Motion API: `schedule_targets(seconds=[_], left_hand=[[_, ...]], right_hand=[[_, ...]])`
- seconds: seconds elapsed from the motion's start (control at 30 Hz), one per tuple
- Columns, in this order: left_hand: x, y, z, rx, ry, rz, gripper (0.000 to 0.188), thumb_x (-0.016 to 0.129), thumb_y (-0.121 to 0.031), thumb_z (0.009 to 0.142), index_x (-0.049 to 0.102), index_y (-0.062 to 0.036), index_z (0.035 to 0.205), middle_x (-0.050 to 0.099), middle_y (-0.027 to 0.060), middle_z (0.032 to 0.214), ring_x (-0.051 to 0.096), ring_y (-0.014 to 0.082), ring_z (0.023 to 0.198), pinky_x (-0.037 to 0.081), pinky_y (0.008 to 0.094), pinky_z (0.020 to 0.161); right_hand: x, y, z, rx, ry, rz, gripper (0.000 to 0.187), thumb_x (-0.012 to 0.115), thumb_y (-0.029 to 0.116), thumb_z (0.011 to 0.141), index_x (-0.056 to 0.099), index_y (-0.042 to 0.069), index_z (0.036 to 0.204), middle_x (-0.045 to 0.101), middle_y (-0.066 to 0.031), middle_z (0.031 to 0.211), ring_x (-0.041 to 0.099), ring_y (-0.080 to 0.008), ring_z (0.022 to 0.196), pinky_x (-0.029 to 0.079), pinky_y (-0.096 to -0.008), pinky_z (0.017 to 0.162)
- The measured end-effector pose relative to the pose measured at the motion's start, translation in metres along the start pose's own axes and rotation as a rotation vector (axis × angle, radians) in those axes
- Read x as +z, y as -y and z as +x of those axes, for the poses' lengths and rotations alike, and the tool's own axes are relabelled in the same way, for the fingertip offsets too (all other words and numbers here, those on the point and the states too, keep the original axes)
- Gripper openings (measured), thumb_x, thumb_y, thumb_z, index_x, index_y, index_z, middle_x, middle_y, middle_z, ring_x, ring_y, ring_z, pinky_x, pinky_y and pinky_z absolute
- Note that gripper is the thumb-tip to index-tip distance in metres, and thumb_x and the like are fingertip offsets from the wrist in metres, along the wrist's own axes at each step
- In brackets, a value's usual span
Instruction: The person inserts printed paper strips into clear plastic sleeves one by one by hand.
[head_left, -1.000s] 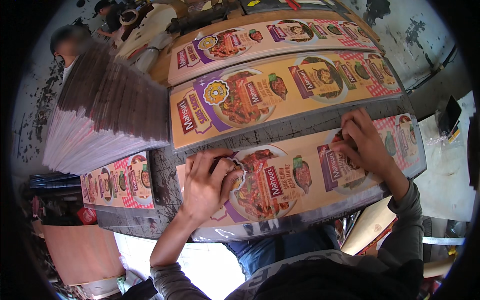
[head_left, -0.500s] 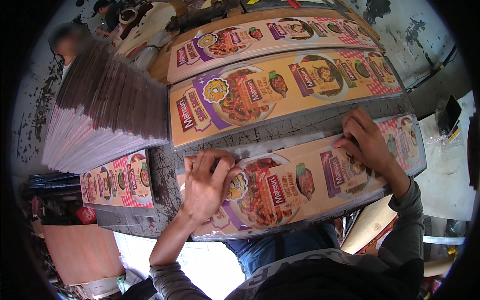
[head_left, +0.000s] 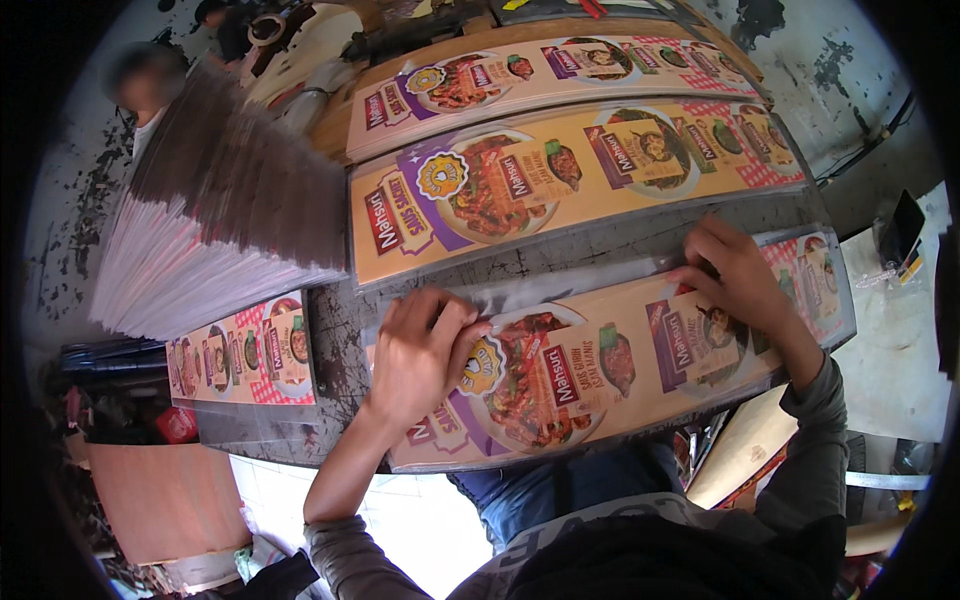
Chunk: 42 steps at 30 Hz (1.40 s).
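Glossy printed card makes up nearly everything on the bench (head_left: 600, 255), and the nearest printed strip (head_left: 610, 370) serves as the landmark. Farthest to its left, a tall fanned stack of sheets (head_left: 215, 235) is kept, probably so that more can be drawn within reach. Below that stack, just left of the strip, a short printed piece (head_left: 245, 350) is laid flat. On the strip's left part, the left hand (head_left: 420, 360) is pressed down, its fingers (head_left: 455, 325) curled over the upper edge; whether the edge is pinched or only pushed flat cannot be told. The strip appears to be laid lengthwise across the bench front so that both ends can be held at once. Toward its right end, the right hand (head_left: 740, 285) is spread with fingers (head_left: 700, 240) bent, the tips set on the upper edge where a grey margin shows; nothing is enclosed by them. The strip thus lies under both palms, its top edge at the fingertips. Beyond the strip, a second printed strip (head_left: 570, 180) and a third printed strip (head_left: 540, 75) are ranged parallel, well apart from both hands.
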<state>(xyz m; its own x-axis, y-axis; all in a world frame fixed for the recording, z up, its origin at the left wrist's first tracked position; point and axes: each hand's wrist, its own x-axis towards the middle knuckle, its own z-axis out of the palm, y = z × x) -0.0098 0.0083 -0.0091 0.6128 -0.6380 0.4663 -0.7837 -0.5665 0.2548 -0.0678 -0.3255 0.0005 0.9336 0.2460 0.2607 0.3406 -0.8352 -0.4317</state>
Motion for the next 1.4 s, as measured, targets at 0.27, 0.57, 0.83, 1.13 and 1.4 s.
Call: schedule_targets(seconds=[0.27, 0.57, 0.83, 1.13, 1.4], left_hand=[[-0.030, 0.023, -0.005, -0.084, 0.239, 0.017, 0.030, 0.073, -0.027, 0.072, 0.055, -0.0047, 0.079, 0.050, 0.0071, 0.068, 0.056, 0.0259, 0.059, 0.045, 0.0367, 0.055], [-0.029, 0.031, -0.013, -0.091, 0.194, -0.125, 0.015, 0.067, -0.013, 0.077, 0.056, -0.0050, 0.084, 0.055, 0.0093, 0.078, 0.058, 0.0280, 0.072, 0.045, 0.0379, 0.062], [-0.012, 0.026, -0.017, -0.167, -0.028, -0.005, 0.014, 0.065, -0.002, 0.075, 0.057, -0.0035, 0.087, 0.055, 0.0095, 0.081, 0.056, 0.0299, 0.074, 0.045, 0.0391, 0.066], [-0.010, 0.027, -0.016, -0.160, -0.084, 0.017, 0.014, 0.065, -0.002, 0.076, 0.056, -0.0030, 0.087, 0.054, 0.0110, 0.076, 0.055, 0.0306, 0.071, 0.045, 0.0401, 0.062], [-0.036, 0.033, -0.013, -0.281, 0.149, 0.172, 0.021, 0.070, -0.019, 0.076, 0.056, -0.0032, 0.077, 0.052, 0.0100, 0.074, 0.054, 0.0293, 0.068, 0.040, 0.0414, 0.070]], right_hand=[[-0.058, -0.067, -0.054, 0.083, -0.034, -0.083, 0.030, 0.073, 0.014, 0.069, 0.047, 0.003, 0.080, 0.047, -0.0109, 0.079, 0.051, -0.0265, 0.074, 0.041, -0.0350, 0.062], [-0.064, -0.101, -0.072, 0.197, -0.289, -0.145, 0.031, 0.070, 0.012, 0.070, 0.042, 0.000, 0.077, 0.039, -0.0088, 0.074, 0.042, -0.0216, 0.067, 0.036, -0.0314, 0.059], [-0.062, -0.108, -0.068, 0.144, -0.306, -0.171, 0.033, 0.068, 0.016, 0.074, 0.040, -0.001, 0.076, 0.038, -0.0099, 0.071, 0.039, -0.0247, 0.065, 0.035, -0.0322, 0.059], [-0.057, -0.114, -0.068, 0.172, -0.302, -0.148, 0.029, 0.067, 0.012, 0.075, 0.041, -0.001, 0.075, 0.040, -0.0105, 0.072, 0.041, -0.0242, 0.060, 0.035, -0.0322, 0.056], [-0.055, -0.107, -0.070, 0.127, -0.395, -0.236, 0.022, 0.066, 0.011, 0.076, 0.048, -0.001, 0.079, 0.046, -0.0122, 0.076, 0.047, -0.0294, 0.065, 0.039, -0.0345, 0.059]])
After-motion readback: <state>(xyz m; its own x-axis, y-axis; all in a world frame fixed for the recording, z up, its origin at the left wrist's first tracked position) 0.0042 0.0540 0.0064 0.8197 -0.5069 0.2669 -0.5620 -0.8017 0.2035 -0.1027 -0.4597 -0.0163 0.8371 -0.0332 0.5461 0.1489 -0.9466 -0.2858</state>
